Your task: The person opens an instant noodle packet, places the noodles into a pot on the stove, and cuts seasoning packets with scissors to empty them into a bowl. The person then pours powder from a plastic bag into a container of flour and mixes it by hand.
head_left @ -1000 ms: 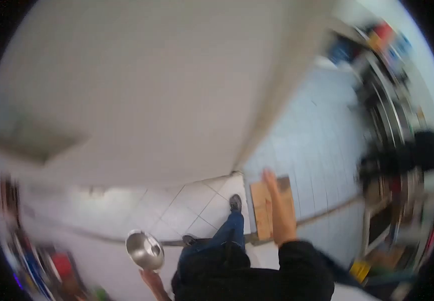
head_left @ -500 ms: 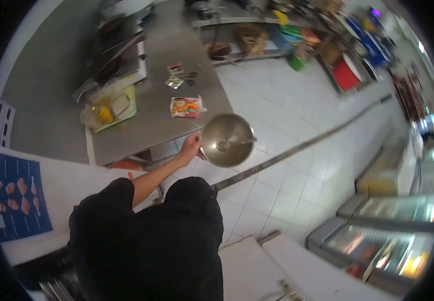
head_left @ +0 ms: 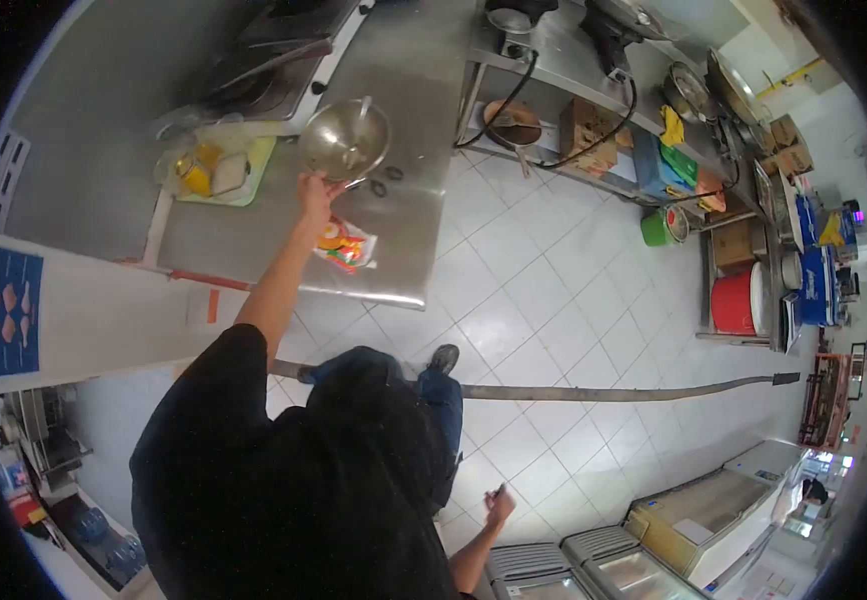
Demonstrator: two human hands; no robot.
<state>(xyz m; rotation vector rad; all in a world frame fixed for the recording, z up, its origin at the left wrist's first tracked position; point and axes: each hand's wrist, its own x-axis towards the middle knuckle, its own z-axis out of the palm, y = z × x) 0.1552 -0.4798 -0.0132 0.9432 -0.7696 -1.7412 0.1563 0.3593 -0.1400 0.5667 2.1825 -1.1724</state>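
My left hand [head_left: 316, 193] grips the near rim of a shiny metal mixing bowl [head_left: 325, 150]. Over the steel counter [head_left: 233, 240], the bowl holds a utensil whose pale handle [head_left: 364, 106] leans on the far rim. Whether the bowl touches the counter I cannot tell. Just below that hand lies a colourful food packet [head_left: 343, 247], partly behind my wrist. Scissors [head_left: 385, 180] lie right of the bowl. My right hand [head_left: 498, 507] hangs low over the floor, its fingers curled around something small and dark that I cannot make out.
A green tray [head_left: 261, 160] with a yellow container [head_left: 193, 175] stands left on the counter, near a dark appliance [head_left: 273, 65]. A long hose-like strip [head_left: 593, 394] crosses the tiled floor. Shelving with a brown pan [head_left: 511, 125] and a red tub [head_left: 735, 303] lines the back. Glass-topped freezers [head_left: 623, 570] stand lower right.
My left hand has carried the bowl from above the floor, past the counter's edge, to over the counter beside the scissors. My right hand has come into view, and my head has turned.
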